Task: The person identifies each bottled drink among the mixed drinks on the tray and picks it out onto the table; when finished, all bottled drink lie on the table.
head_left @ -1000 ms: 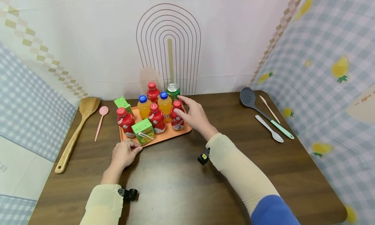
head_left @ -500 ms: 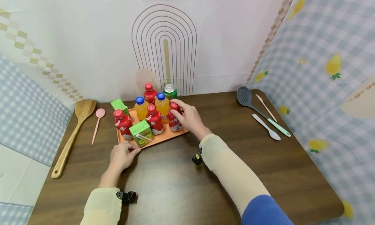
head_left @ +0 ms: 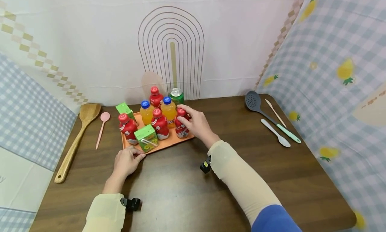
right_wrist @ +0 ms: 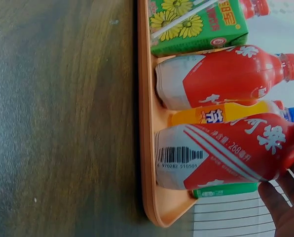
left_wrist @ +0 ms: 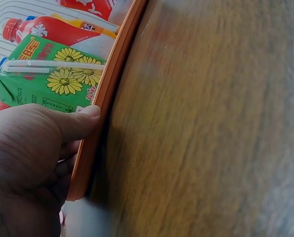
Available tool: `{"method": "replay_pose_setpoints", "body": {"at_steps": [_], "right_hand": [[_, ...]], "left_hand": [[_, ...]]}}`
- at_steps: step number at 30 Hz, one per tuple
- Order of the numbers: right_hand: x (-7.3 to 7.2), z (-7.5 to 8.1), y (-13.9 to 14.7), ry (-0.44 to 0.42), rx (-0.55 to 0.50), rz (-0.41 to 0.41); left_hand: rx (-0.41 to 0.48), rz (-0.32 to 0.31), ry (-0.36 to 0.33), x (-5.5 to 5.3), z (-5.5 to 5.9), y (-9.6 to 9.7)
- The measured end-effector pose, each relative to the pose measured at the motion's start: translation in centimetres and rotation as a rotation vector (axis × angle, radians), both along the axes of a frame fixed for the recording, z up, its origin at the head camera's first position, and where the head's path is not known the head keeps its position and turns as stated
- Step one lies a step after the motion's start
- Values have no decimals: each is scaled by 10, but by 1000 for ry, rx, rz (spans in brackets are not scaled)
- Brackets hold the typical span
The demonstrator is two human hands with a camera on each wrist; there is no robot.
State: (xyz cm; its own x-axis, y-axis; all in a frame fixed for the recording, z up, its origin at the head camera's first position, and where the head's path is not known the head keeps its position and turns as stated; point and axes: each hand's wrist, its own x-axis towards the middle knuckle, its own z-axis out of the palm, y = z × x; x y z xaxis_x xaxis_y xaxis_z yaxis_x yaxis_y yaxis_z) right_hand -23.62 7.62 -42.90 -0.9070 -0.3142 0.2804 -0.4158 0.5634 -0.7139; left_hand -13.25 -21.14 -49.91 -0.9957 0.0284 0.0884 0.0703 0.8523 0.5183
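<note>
An orange tray (head_left: pixel 169 142) on the table carries several red bottles, two orange-drink bottles (head_left: pixel 169 114) with blue caps, two green drink cartons and a green can (head_left: pixel 176 96). My left hand (head_left: pixel 126 161) grips the tray's near left corner, its thumb on the rim beside the front carton (left_wrist: pixel 53 79). At the tray's right end, my right hand (head_left: pixel 199 124) holds a red bottle (right_wrist: pixel 226 153) near its top, between thumb and fingers. That bottle stands upright, with its base within the tray. A second red bottle (right_wrist: pixel 221 79) stands beside it.
To the left lie a wooden spatula (head_left: pixel 73 146) and a pink spoon (head_left: pixel 103 128). A grey slotted ladle (head_left: pixel 253 100) with a mint handle, a white spoon (head_left: pixel 274 131) and a small beige knife (head_left: pixel 275 112) lie at right. A curtain (head_left: pixel 114 51) hangs behind the table.
My right hand has moved slightly down and closed in around the top of the red bottle at the tray's right end. The left hand stays on the tray's corner.
</note>
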Motion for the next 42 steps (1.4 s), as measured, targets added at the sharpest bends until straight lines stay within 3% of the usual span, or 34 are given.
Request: {"method": "replay_pose_setpoints", "body": {"at_steps": [10,17,26,35,42], "right_hand": [[3,2,-2,20,-29,25],[3,3,2,25,-100,44],[10,16,12,53,-161,69],[21,25,52,124,-168,31],[12,29,95,194,-173,-72]], "left_hand": [[3,6,-22,-1,-4,-3],[-6,-1,12,-1,-3,-2],[-31,-6,-8,-5,1,-2],[-17,-12,-27,-3,-1,-1],[-20,-8,-21,-2,-1,-3]]}}
